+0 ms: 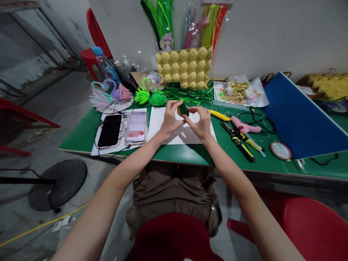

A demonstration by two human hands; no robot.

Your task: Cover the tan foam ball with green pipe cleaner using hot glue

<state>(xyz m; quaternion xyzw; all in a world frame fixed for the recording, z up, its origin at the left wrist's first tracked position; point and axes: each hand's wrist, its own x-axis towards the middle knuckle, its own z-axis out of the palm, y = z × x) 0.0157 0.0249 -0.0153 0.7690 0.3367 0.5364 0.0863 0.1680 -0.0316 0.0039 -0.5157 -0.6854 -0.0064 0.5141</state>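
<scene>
Both hands meet above a white sheet [163, 125] on the green table [81, 136]. My left hand [170, 117] and my right hand [200, 121] pinch one small piece between them: a dark green pipe-cleaner coil [184, 108] wound on something yellowish. Fingers of both hands close on it. Loose green pipe cleaners [187, 95] lie just behind the hands.
Two phones [110, 130] lie left on paper. Pliers [236, 139], a pink glue gun [244, 127] and a tape roll [280, 150] sit to the right, beside a blue board [296, 116]. A yellow egg tray [185, 68] and finished pipe-cleaner figures [108, 95] stand behind. Red chair [312, 224] at right.
</scene>
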